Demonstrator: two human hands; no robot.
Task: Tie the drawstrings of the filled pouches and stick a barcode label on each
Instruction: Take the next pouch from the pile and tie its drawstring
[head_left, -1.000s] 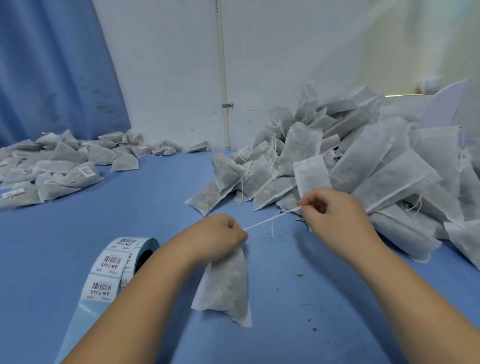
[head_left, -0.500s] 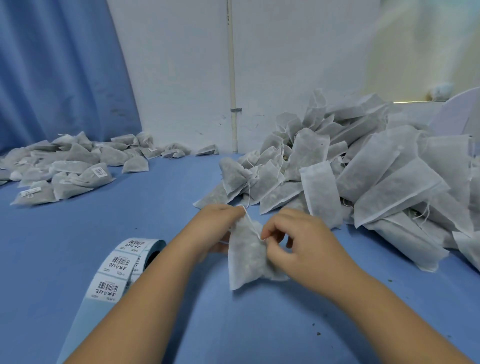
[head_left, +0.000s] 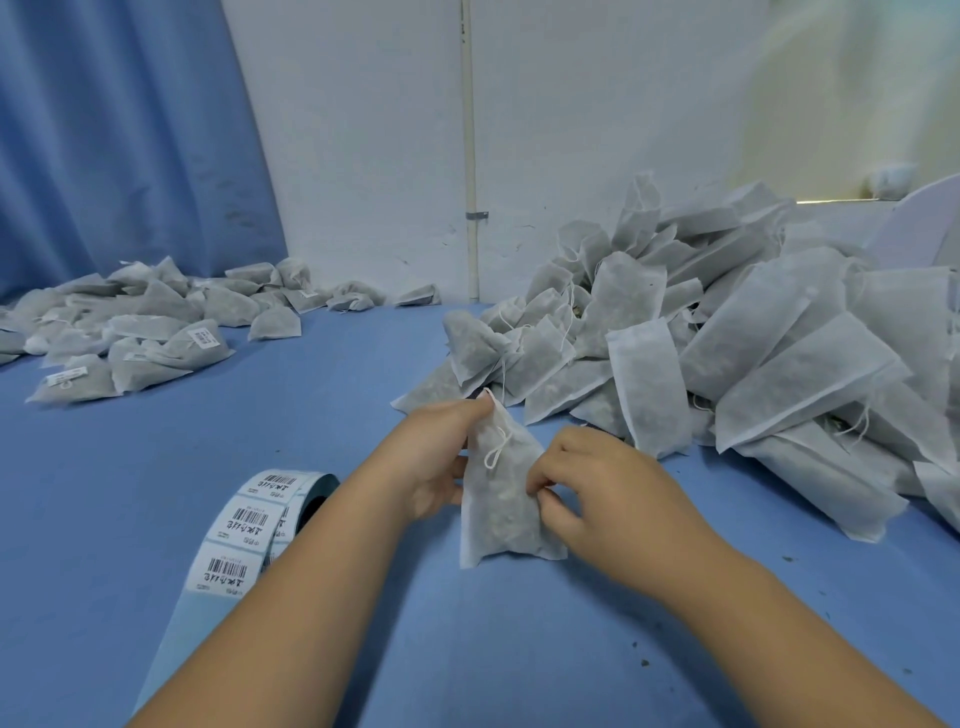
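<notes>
At centre frame, we are holding a pouch (head_left: 501, 512) upright, right of the label roll (head_left: 254, 525): our left hand (head_left: 434, 462) is gripping its top, our right hand (head_left: 602, 493) is pinching its edge.

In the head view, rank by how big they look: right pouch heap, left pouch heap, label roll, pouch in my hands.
1. right pouch heap
2. left pouch heap
3. label roll and held pouch: these look much alike, both close to the camera, so unranked.

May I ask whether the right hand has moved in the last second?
Yes: the right hand moved left, from the pile toward the label roll, onto the pouch.
</notes>
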